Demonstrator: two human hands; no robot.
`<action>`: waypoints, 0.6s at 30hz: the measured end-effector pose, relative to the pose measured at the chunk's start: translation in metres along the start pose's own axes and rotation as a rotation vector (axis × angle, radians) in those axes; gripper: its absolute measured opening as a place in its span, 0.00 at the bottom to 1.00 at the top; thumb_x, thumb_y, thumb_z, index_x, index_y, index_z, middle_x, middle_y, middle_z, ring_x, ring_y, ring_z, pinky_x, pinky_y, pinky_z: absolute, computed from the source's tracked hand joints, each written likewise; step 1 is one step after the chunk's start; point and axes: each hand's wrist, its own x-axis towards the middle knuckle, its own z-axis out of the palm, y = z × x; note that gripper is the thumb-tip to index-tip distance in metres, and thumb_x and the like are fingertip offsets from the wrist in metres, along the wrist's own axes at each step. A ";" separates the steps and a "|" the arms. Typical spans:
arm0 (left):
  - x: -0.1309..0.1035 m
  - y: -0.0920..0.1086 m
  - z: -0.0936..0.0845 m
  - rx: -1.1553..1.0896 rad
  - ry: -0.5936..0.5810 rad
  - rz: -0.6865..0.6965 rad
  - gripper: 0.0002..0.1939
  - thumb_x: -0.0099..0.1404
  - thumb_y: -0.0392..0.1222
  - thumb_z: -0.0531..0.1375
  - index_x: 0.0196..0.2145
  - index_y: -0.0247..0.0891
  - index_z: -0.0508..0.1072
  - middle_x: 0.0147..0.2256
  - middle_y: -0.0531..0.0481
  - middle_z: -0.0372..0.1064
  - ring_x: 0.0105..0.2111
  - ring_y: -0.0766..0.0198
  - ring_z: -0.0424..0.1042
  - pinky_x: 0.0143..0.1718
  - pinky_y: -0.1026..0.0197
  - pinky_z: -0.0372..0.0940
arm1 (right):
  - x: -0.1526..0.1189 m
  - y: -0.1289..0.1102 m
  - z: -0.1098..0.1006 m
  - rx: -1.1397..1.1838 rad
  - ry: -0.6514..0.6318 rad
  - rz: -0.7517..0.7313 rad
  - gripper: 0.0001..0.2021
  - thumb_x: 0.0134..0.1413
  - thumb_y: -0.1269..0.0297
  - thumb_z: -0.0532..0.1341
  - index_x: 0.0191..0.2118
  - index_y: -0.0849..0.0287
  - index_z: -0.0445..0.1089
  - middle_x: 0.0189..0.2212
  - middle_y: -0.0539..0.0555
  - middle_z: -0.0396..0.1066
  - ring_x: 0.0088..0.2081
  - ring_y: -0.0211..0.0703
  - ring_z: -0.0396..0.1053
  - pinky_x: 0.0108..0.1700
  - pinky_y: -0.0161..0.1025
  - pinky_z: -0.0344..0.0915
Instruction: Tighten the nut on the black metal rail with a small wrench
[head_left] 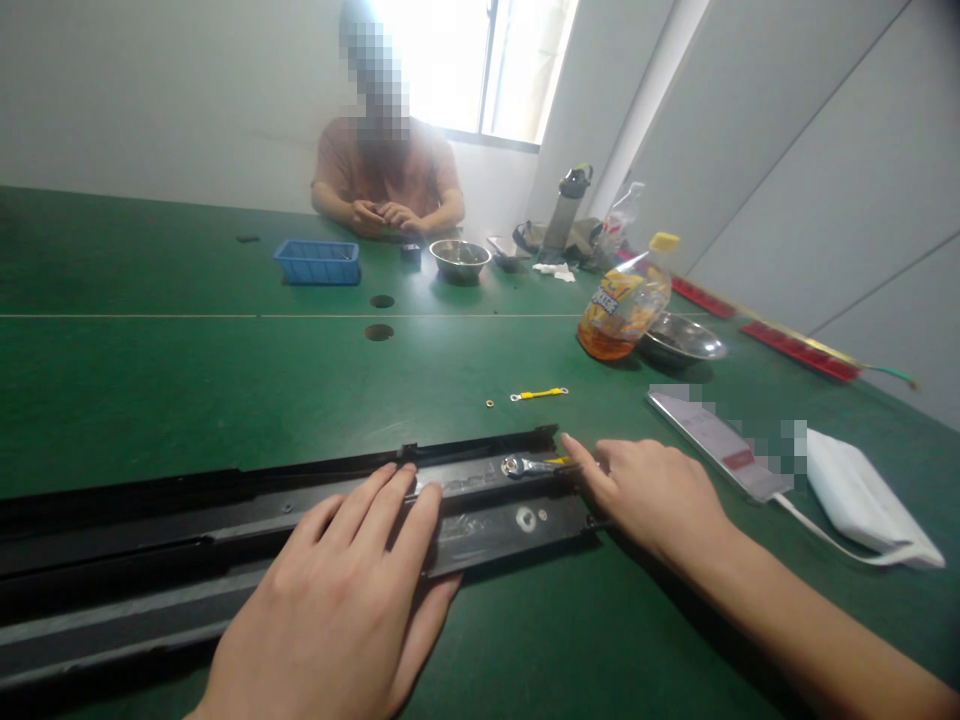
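A long black metal channel (480,535) lies across the near part of the table and runs out of view at the left. My left hand (352,580) rests over it, fingers extended across the top and thumb along the near edge, holding it. At the channel's right end, my right hand (660,495) is closed around the handle of a silver wrench (534,466). The wrench's ring head lies over the inside of the channel; what sits under it is hidden. A bit of yellow shows beside the wrench shaft. Beyond the channel lie a short yellow lug wire (540,394) and a small nut (490,404).
A phone (712,445) and a cabled white power bank (862,495) lie at the right. Behind them stand a bottle (626,305) and steel bowl (686,340). Across the green table (150,370), a person (386,175) sits near a blue bin (319,263) and another bowl (460,260).
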 end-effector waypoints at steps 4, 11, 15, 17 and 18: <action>0.000 0.001 -0.001 -0.002 0.011 -0.009 0.29 0.67 0.54 0.60 0.61 0.36 0.72 0.60 0.35 0.74 0.57 0.41 0.75 0.53 0.40 0.71 | -0.001 0.006 0.000 0.070 -0.010 0.005 0.38 0.75 0.39 0.40 0.32 0.55 0.80 0.34 0.64 0.82 0.40 0.64 0.81 0.36 0.47 0.67; 0.001 0.002 -0.003 0.002 0.003 -0.013 0.28 0.67 0.53 0.60 0.61 0.37 0.72 0.60 0.37 0.74 0.58 0.42 0.75 0.53 0.40 0.71 | -0.002 0.019 0.002 0.131 0.083 -0.041 0.32 0.76 0.47 0.44 0.28 0.54 0.76 0.31 0.59 0.81 0.36 0.58 0.80 0.35 0.44 0.63; 0.002 0.001 -0.002 0.008 0.012 -0.015 0.28 0.68 0.54 0.60 0.61 0.37 0.72 0.60 0.37 0.74 0.57 0.42 0.75 0.53 0.41 0.71 | 0.000 0.023 0.002 0.152 0.065 -0.022 0.31 0.76 0.48 0.44 0.27 0.54 0.75 0.31 0.60 0.81 0.35 0.57 0.79 0.36 0.44 0.64; 0.001 0.001 -0.002 0.002 0.006 -0.016 0.29 0.68 0.54 0.60 0.61 0.38 0.72 0.60 0.37 0.74 0.58 0.42 0.75 0.53 0.40 0.70 | 0.000 0.022 0.003 0.190 0.034 -0.031 0.32 0.76 0.48 0.45 0.26 0.54 0.74 0.31 0.60 0.81 0.34 0.56 0.79 0.37 0.44 0.64; 0.001 0.001 -0.002 -0.001 0.006 -0.019 0.29 0.68 0.54 0.60 0.61 0.38 0.72 0.60 0.37 0.74 0.58 0.42 0.75 0.53 0.40 0.70 | 0.000 0.022 0.003 0.209 0.022 -0.038 0.32 0.76 0.48 0.45 0.25 0.54 0.74 0.30 0.60 0.81 0.34 0.56 0.79 0.37 0.44 0.65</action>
